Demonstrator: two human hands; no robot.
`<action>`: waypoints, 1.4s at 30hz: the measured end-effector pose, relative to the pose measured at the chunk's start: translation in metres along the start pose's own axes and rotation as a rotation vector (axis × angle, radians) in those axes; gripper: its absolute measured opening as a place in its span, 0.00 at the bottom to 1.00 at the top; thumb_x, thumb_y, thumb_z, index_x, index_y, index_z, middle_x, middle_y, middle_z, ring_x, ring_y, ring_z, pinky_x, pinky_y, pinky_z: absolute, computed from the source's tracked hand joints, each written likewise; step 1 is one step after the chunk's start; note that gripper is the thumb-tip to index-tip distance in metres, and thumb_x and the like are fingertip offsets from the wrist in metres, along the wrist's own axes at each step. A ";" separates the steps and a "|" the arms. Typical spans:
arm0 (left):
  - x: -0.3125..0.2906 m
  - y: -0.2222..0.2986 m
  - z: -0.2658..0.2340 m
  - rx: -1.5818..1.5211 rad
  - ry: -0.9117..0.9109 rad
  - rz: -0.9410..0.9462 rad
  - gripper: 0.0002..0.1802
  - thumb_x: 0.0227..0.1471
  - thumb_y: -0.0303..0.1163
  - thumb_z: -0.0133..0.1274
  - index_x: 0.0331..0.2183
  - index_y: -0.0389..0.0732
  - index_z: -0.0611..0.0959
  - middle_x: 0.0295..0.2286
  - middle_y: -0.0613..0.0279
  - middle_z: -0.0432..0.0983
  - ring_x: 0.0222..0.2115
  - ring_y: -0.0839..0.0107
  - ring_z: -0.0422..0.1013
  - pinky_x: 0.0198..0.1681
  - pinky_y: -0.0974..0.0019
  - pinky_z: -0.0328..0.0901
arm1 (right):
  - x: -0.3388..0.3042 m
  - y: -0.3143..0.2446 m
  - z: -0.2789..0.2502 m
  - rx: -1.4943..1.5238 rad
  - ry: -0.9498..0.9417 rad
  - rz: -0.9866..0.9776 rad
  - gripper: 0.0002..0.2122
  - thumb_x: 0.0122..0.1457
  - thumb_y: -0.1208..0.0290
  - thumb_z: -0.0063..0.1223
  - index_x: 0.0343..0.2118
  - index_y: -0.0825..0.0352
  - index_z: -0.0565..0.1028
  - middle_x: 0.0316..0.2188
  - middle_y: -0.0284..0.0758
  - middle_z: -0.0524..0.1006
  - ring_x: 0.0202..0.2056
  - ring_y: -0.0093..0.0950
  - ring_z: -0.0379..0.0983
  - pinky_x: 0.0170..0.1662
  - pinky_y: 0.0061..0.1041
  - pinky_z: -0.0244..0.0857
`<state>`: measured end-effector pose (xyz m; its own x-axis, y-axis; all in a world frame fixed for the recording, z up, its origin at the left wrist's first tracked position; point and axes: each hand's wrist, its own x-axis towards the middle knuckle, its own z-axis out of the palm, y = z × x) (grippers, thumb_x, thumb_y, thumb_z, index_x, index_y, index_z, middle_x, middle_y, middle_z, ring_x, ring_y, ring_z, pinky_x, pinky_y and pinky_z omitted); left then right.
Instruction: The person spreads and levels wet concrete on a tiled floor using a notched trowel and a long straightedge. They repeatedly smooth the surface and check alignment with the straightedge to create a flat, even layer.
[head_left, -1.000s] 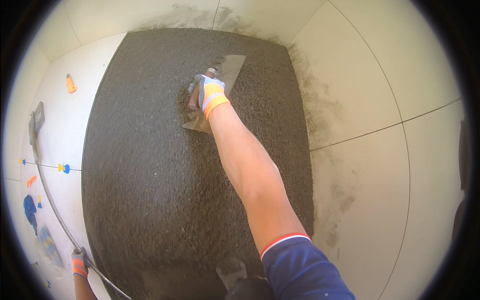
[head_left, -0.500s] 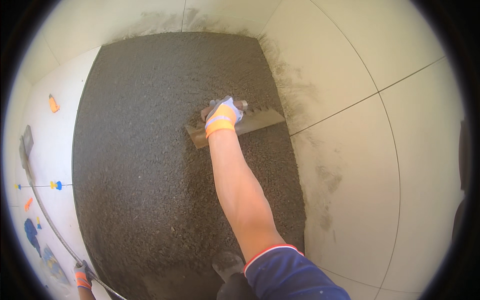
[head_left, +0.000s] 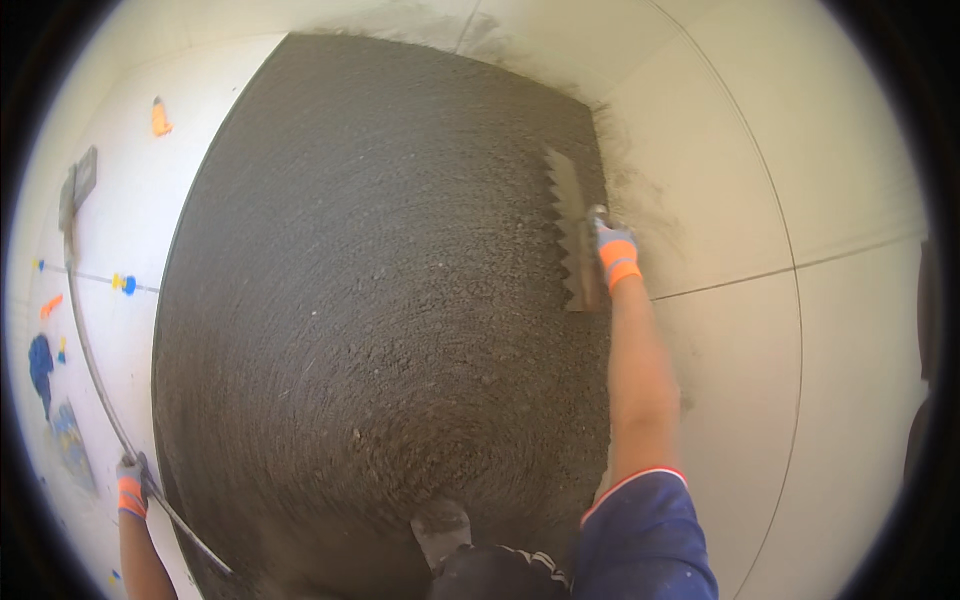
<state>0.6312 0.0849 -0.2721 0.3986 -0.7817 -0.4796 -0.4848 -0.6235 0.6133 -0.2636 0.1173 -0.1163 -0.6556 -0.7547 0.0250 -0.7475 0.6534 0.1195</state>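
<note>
Nearest me, low on my left, my left hand [head_left: 131,487] is clenched around a long thin rod [head_left: 95,370] lying along the white tiles [head_left: 130,230], much as it was a second ago. My right hand [head_left: 614,252] has swung from the middle of the grey mortar bed [head_left: 380,300] out to its right edge, gripping the notched trowel [head_left: 571,232], which now stands lengthwise with its teeth pointing left. The sweep has reached that border, I think; blur hides any combing. Farther off, small orange and blue spacers [head_left: 126,284] dot the tiles.
</note>
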 end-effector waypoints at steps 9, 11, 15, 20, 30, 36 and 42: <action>0.003 -0.007 -0.002 0.001 0.066 -0.026 0.12 0.44 0.35 0.51 0.17 0.46 0.67 0.08 0.72 0.59 0.06 0.79 0.54 0.07 0.73 0.48 | -0.050 -0.011 -0.026 1.159 -0.361 0.363 0.19 0.48 0.52 0.47 0.24 0.68 0.66 0.13 0.35 0.68 0.10 0.23 0.61 0.11 0.20 0.53; 0.006 -0.011 -0.004 -0.005 0.050 -0.017 0.10 0.44 0.34 0.51 0.19 0.45 0.69 0.09 0.73 0.59 0.07 0.80 0.54 0.09 0.74 0.48 | -0.076 -0.015 -0.049 0.866 -0.529 0.219 0.17 0.48 0.55 0.48 0.23 0.68 0.67 0.13 0.34 0.67 0.10 0.21 0.60 0.11 0.21 0.53; 0.005 -0.010 -0.007 0.034 0.026 -0.034 0.09 0.44 0.34 0.52 0.20 0.43 0.70 0.10 0.74 0.59 0.09 0.82 0.52 0.10 0.75 0.47 | -0.103 -0.021 -0.066 1.045 -0.521 0.114 0.15 0.48 0.58 0.49 0.22 0.68 0.68 0.13 0.33 0.67 0.10 0.21 0.60 0.11 0.20 0.53; 0.002 -0.002 -0.003 0.038 0.006 -0.022 0.10 0.44 0.37 0.51 0.20 0.45 0.69 0.09 0.72 0.60 0.07 0.79 0.55 0.09 0.74 0.49 | -0.090 -0.025 -0.061 1.417 -0.735 0.254 0.07 0.46 0.70 0.49 0.26 0.67 0.67 0.13 0.32 0.67 0.12 0.21 0.62 0.12 0.19 0.54; 0.023 -0.027 -0.004 0.010 0.054 0.023 0.06 0.44 0.27 0.50 0.28 0.37 0.73 0.19 0.72 0.65 0.17 0.83 0.55 0.17 0.77 0.52 | -0.059 -0.046 0.012 -0.206 0.045 0.033 0.18 0.44 0.56 0.46 0.32 0.64 0.63 0.30 0.41 0.72 0.33 0.36 0.71 0.36 0.32 0.64; 0.026 -0.031 -0.003 0.019 0.045 0.031 0.07 0.44 0.27 0.50 0.28 0.36 0.73 0.19 0.71 0.65 0.17 0.82 0.55 0.17 0.76 0.52 | -0.127 -0.081 0.025 -0.138 0.156 -0.148 0.15 0.43 0.58 0.47 0.29 0.63 0.63 0.26 0.38 0.72 0.27 0.35 0.71 0.29 0.32 0.65; 0.007 -0.007 0.000 0.111 0.015 -0.027 0.11 0.43 0.28 0.50 0.32 0.34 0.72 0.20 0.70 0.67 0.17 0.82 0.57 0.17 0.76 0.54 | -0.173 -0.077 0.000 0.025 0.081 -0.278 0.14 0.42 0.62 0.50 0.30 0.62 0.64 0.26 0.39 0.72 0.26 0.37 0.70 0.29 0.34 0.64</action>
<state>0.6372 0.0832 -0.2800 0.4237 -0.7648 -0.4854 -0.5567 -0.6426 0.5265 -0.0929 0.1977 -0.1299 -0.4152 -0.9067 0.0745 -0.9005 0.4213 0.1081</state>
